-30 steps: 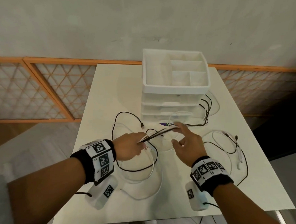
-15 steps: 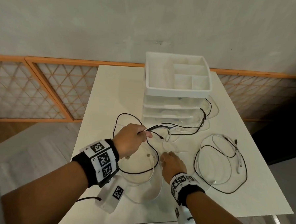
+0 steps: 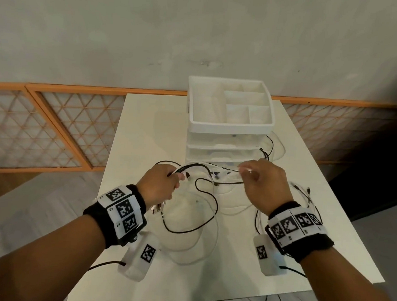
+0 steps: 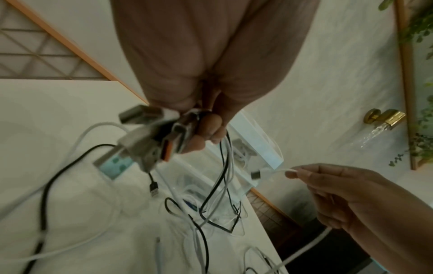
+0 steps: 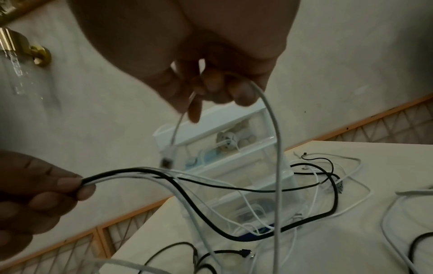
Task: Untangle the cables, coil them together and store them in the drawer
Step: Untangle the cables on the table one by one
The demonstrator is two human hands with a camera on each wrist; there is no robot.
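Note:
Black and white cables (image 3: 203,219) lie tangled on the white table (image 3: 148,124) in front of a clear drawer unit (image 3: 227,152). My left hand (image 3: 176,175) grips a bundle of black and white cables just left of the drawers. Several USB plugs (image 4: 150,140) stick out of its fist (image 4: 206,133). My right hand (image 3: 247,172) pinches one white cable (image 5: 276,148) near its end and holds it raised in front of the drawers. The cable's plug (image 5: 166,161) dangles below the fingers (image 5: 211,89). All drawers look closed.
A white divided tray (image 3: 228,126) sits on top of the drawer unit. More loose black and white cables (image 3: 305,195) lie at the table's right side. An orange lattice panel (image 3: 56,129) stands behind the table at the left, against the wall.
My right hand has risen from the tangle near the table's front and moved right and away from me, now pinching a white cable. My left hand still holds its bundle in much the same place.

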